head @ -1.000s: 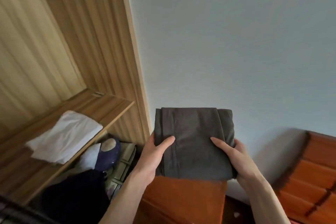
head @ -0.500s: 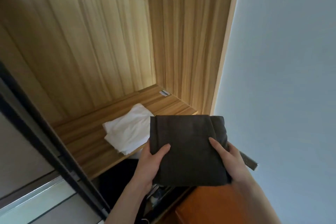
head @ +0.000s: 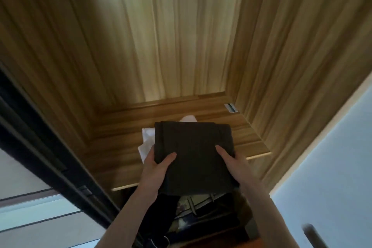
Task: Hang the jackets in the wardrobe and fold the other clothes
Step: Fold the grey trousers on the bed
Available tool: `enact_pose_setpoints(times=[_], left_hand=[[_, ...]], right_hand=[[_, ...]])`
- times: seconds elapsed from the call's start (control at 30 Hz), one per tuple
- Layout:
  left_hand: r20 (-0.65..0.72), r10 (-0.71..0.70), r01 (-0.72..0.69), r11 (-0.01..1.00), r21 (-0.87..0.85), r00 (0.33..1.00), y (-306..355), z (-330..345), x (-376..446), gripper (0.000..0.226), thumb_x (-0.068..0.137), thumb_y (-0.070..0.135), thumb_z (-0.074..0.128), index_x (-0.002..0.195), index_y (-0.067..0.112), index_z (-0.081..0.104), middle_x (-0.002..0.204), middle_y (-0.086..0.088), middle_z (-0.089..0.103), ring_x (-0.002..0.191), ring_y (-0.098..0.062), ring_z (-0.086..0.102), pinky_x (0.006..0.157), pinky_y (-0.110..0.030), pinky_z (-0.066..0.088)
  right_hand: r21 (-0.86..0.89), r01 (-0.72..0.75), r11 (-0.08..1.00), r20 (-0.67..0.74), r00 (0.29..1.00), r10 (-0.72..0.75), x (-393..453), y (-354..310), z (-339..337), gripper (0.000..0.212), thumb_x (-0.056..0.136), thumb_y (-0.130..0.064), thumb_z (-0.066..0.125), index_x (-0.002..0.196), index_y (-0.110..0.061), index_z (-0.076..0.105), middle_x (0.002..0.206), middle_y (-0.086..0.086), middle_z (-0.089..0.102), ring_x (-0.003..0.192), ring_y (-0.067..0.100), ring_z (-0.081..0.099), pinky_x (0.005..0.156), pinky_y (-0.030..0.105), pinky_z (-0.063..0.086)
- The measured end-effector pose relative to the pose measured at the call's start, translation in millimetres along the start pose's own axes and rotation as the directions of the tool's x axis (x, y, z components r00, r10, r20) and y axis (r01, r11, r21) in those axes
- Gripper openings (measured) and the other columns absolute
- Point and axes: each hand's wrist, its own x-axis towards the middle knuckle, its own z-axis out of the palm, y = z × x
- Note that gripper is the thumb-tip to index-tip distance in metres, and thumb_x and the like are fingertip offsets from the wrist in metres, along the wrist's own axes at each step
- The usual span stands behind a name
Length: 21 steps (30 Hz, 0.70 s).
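Nearest, below the shelf's front edge, dark clothing and a strapped bag lay in the lower compartment. Above them, the left hand and right hand each gripped a near corner of the folded dark garment, thumbs on top and fingers curled beneath. The garment was held over the wardrobe shelf, its near edge overhanging the shelf's front edge. Beneath its far left corner, a folded white cloth lay on the shelf. Bare shelf remained toward the left wall, the right wall and the back panel. A small label sat at the far right corner.
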Motion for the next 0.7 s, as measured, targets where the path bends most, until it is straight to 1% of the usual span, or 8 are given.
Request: enact_pose_setpoints(times=[0.07,0.13,0.2,0.27,0.33,0.43,0.6,0.7], left_hand=[[-0.073,-0.009,0.009,1.000,-0.008,0.997,-3,-1,13,0.040,0.085,0.034,0.086,0.112,0.054,0.065,0.104,0.019,0.077,0.092,-0.008,0.076,0.070,-0.027,0.063],[-0.147,-0.023,0.021,1.000,-0.018,0.989,-1,-3,25,0.041,0.082,0.035,0.087,0.112,0.051,0.065,0.101,0.018,0.077,0.090,-0.010,0.076,0.068,-0.027,0.062],[-0.218,-0.028,0.023,0.999,-0.025,0.975,1,-6,39,0.040,0.080,0.035,0.089,0.108,0.050,0.065,0.103,0.014,0.078,0.091,-0.013,0.076,0.072,-0.031,0.062],[-0.265,-0.052,0.044,0.998,-0.038,0.963,1,-8,53,0.039,0.080,0.033,0.089,0.106,0.049,0.066,0.111,0.008,0.076,0.099,-0.021,0.074,0.085,-0.045,0.063],[-0.301,-0.083,0.071,0.996,-0.048,0.950,2,-9,66,0.038,0.082,0.034,0.088,0.107,0.049,0.064,0.113,0.006,0.073,0.103,-0.024,0.072,0.090,-0.052,0.061],[-0.341,-0.114,0.101,0.993,-0.056,0.933,0,-11,82,0.038,0.088,0.033,0.081,0.116,0.047,0.059,0.110,0.007,0.069,0.100,-0.022,0.070,0.078,-0.043,0.061],[-0.345,-0.182,0.165,0.983,-0.077,0.921,-11,-17,102,0.029,0.093,0.027,0.073,0.104,0.049,0.057,0.111,0.001,0.070,0.099,-0.026,0.070,0.075,-0.045,0.063],[-0.331,-0.130,0.122,0.992,-0.045,0.934,-19,-19,109,0.032,0.096,0.020,0.070,0.106,0.048,0.056,0.113,0.001,0.069,0.101,-0.024,0.070,0.071,-0.039,0.061]], right_hand=[[-0.051,-0.022,0.998,0.063,0.998,0.025,29,-1,12,0.034,0.089,-0.061,0.072,0.105,-0.033,0.065,0.105,-0.008,0.073,0.096,0.014,0.070,0.072,0.028,0.056],[-0.082,-0.002,0.997,0.099,0.995,0.010,56,-2,24,0.041,0.090,-0.062,0.071,0.112,-0.028,0.067,0.109,-0.006,0.074,0.101,0.019,0.071,0.088,0.039,0.060],[-0.097,0.048,0.994,0.143,0.989,-0.034,79,-6,37,0.043,0.092,-0.060,0.070,0.117,-0.026,0.068,0.111,-0.007,0.074,0.104,0.018,0.071,0.095,0.041,0.059],[-0.104,0.093,0.990,0.185,0.980,-0.072,98,-9,49,0.043,0.094,-0.057,0.069,0.120,-0.023,0.069,0.111,-0.007,0.074,0.105,0.016,0.071,0.093,0.038,0.059],[-0.117,0.135,0.984,0.207,0.972,-0.108,115,-11,59,0.039,0.096,-0.052,0.069,0.120,-0.022,0.070,0.112,-0.005,0.074,0.106,0.017,0.071,0.097,0.041,0.059],[-0.148,0.199,0.969,0.221,0.961,-0.163,131,-11,70,0.037,0.097,-0.051,0.067,0.119,-0.021,0.069,0.111,-0.003,0.074,0.104,0.016,0.071,0.098,0.044,0.059],[-0.164,0.235,0.958,0.206,0.958,-0.199,147,-3,78,0.033,0.097,-0.052,0.067,0.117,-0.025,0.069,0.109,-0.007,0.075,0.103,0.013,0.071,0.094,0.041,0.060],[-0.215,0.236,0.948,0.187,0.962,-0.197,153,6,82,0.034,0.098,-0.050,0.066,0.117,-0.023,0.069,0.107,-0.008,0.074,0.101,0.013,0.071,0.091,0.039,0.060]])
